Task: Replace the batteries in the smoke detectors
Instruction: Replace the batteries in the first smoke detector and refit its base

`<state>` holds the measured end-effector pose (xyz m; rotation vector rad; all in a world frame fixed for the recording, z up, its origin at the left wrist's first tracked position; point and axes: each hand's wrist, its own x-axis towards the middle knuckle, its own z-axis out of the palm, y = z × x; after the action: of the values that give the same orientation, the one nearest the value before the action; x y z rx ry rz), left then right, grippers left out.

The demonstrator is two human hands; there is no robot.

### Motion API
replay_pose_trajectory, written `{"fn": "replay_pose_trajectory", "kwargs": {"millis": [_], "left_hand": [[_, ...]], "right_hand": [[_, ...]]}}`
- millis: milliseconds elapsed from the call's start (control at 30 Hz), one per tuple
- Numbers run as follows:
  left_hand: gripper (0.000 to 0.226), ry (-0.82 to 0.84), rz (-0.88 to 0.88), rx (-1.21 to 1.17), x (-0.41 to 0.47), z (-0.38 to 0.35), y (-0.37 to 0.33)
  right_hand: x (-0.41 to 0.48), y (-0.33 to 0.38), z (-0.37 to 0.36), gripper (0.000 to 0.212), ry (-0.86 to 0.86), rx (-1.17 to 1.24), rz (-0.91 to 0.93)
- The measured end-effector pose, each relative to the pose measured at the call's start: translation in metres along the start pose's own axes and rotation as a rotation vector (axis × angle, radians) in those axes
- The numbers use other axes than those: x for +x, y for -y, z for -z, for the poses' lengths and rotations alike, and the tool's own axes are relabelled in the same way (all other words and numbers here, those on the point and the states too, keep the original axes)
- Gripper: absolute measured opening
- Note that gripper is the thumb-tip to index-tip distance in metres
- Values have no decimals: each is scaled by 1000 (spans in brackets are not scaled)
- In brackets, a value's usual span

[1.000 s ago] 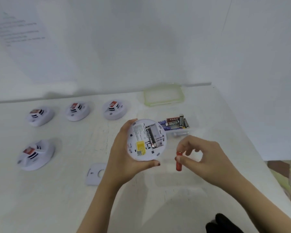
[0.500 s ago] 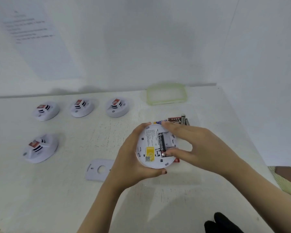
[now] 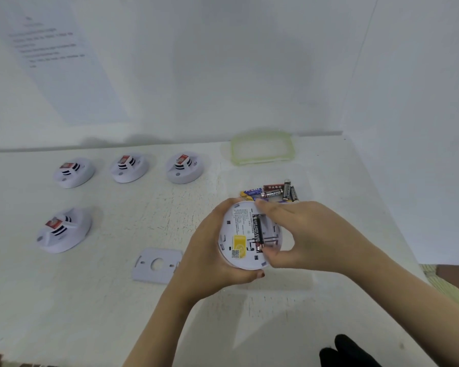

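Observation:
A white round smoke detector (image 3: 239, 229) is turned back-side up, and my left hand (image 3: 204, 250) grips it from the left and below. Its open compartment holds a black battery (image 3: 257, 230). My right hand (image 3: 310, 234) reaches in from the right. Its index fingertip is at the battery's far end and its thumb tip at the near end, pinching it lengthwise. The red battery from the earlier frames is hidden. Several loose batteries (image 3: 273, 193) lie just behind the detector.
Three smoke detectors stand in a row at the back (image 3: 73, 172) (image 3: 129, 168) (image 3: 184, 168), and another smoke detector (image 3: 62, 230) is nearer on the left. A white mounting plate (image 3: 157, 264) lies beside my left wrist. A green-rimmed lid (image 3: 261, 148) sits by the wall. The table's edge runs down the right.
My right hand, which held a red battery beside the detector, has moved over the compartment and its fingers now close on the battery ends. The red battery has gone out of sight.

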<state>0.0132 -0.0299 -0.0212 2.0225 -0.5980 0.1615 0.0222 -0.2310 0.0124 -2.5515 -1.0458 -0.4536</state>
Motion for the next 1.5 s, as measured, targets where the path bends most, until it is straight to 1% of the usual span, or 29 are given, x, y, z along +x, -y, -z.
{"fn": "replay_pose_trajectory", "kwargs": {"millis": [167,267,333,467,533,633,700,767,867,933,967,1100,1200,1267,1333,1400,1433,1500], "left_hand": [[99,9,59,-39,-3,-1,5],[99,8,75,-50,-5,0,5],[97,5,82,-64,-6,1,5],[97,7,76,-61,-6,3,5],[97,13,83,-72,-7,2,5],[98,14,88,-78,-7,3,7],[98,10,88,-79,-6,4,7],[98,2,92,-79,-6,4,7],[92,-36,107,-98,-6,4,1],[89,-52,86,-83,-4,4,-1],[90,-58,79,-70,-3,5,-1],[92,-78,57,-40,-2,7,2],[94,-90,66,-46,-4,8,6],[94,-112,67,-43,-4,9,9],[95,-141,80,-50,-3,13,12],[95,-171,104,-63,-2,16,15],[96,-180,113,-69,-1,17,17],[98,-184,123,-78,1,18,20]], "right_hand": [[-1,-3,-5,70,3,-57,39],[-3,-5,-9,68,25,-40,25],[-5,-7,-12,66,45,45,-11],[-6,-9,-10,79,110,239,-188],[-5,-9,-7,73,101,279,-212],[-7,-6,-8,58,76,207,-116],[-9,-3,-9,52,79,199,-95],[-10,0,-9,51,87,220,-135],[-12,1,-11,58,101,239,-165],[-12,2,-15,65,53,176,-146],[-12,3,-17,65,18,161,-140],[-12,8,-21,52,-67,246,-156],[-15,11,-24,38,-223,312,-161],[-17,12,-23,26,-332,407,-179],[-22,13,-19,19,-371,478,-206],[-27,11,-16,17,-328,513,-261],[-30,8,-16,18,-274,501,-292],[-34,2,-15,25,-83,420,-328]]}}
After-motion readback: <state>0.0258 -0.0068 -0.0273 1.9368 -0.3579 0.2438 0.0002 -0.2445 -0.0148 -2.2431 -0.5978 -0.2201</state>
